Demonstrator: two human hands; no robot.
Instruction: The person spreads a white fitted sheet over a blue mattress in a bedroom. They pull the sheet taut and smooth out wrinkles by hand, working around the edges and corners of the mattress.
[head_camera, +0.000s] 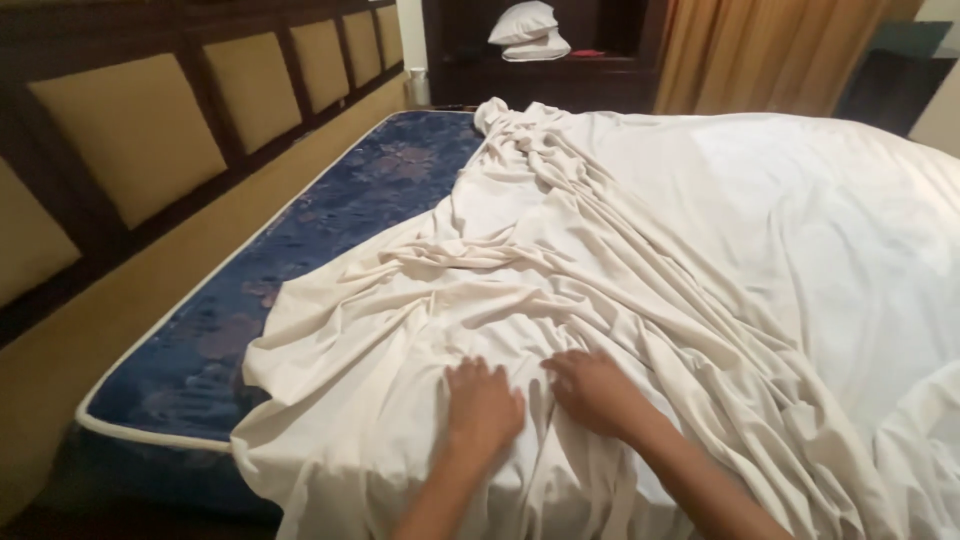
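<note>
A crumpled cream-white bed sheet (620, 250) lies over most of a blue patterned mattress (330, 220). My left hand (483, 405) rests palm down on the wrinkled sheet near the mattress's near end, fingers spread. My right hand (596, 388) lies just to its right, also flat on the sheet with fingers pointing left toward the other hand. Neither hand has cloth bunched in its fingers. The sheet is gathered in folds running from the far corner toward my hands.
A dark wooden headboard with tan padded panels (140, 130) runs along the left. Two white pillows (527, 30) sit on a dark shelf at the back. Tan curtains (760, 50) hang at the back right. The mattress's left strip is uncovered.
</note>
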